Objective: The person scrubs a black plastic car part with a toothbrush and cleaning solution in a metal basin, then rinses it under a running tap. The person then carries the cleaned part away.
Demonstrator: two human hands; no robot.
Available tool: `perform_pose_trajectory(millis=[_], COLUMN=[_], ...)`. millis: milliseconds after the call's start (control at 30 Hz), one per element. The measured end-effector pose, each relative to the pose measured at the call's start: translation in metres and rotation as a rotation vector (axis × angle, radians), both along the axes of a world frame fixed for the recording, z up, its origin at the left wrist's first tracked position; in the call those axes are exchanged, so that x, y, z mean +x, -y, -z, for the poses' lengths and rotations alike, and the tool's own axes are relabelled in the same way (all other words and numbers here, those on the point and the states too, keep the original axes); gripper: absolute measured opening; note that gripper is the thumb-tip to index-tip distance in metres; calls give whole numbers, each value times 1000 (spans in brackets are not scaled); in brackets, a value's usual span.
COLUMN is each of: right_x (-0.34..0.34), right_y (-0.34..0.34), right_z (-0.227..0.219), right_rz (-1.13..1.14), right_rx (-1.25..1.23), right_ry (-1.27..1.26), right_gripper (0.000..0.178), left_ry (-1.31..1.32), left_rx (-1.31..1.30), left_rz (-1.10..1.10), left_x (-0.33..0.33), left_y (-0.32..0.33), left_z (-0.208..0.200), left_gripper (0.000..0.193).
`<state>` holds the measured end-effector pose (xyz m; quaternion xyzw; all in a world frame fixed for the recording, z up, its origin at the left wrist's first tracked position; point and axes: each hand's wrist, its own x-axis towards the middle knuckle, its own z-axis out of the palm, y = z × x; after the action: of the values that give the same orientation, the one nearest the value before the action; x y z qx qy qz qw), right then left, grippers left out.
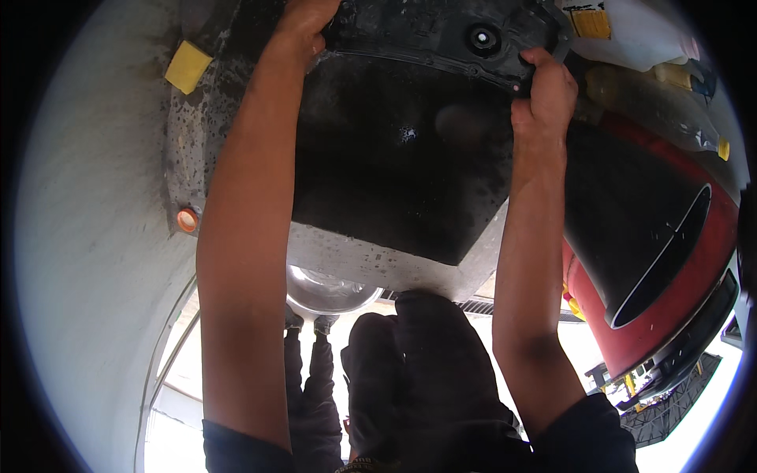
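A wet counter (371, 254) lies below a dark molded panel (410, 39). The left hand (309, 25), fingers partly hidden, is curled round the panel's left end; the right hand (548, 91) grips its right end. Left of the left hand lies a yellow sponge (188, 68).

1 head-worn fisheye view looks steeply down onto the counter (378, 258) at close range, with the person's forearms (246, 205) rising from its lower edge
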<state>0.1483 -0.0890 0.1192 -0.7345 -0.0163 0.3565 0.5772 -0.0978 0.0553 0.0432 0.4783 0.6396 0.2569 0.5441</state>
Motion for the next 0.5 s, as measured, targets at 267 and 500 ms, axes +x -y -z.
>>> perform_pose_trajectory(millis=[267, 500], right_x=[-4, 10], right_y=[-67, -200], right_z=[-132, -300], right_rz=[-285, -1235], right_rx=[97, 300], right_ry=[833, 1165], right_gripper=[49, 45], left_ry=[22, 1], left_rx=[-397, -410], left_rz=[-313, -417], left_x=[-16, 34], left_y=[45, 48], left_z=[-145, -186], left_gripper=[87, 81])
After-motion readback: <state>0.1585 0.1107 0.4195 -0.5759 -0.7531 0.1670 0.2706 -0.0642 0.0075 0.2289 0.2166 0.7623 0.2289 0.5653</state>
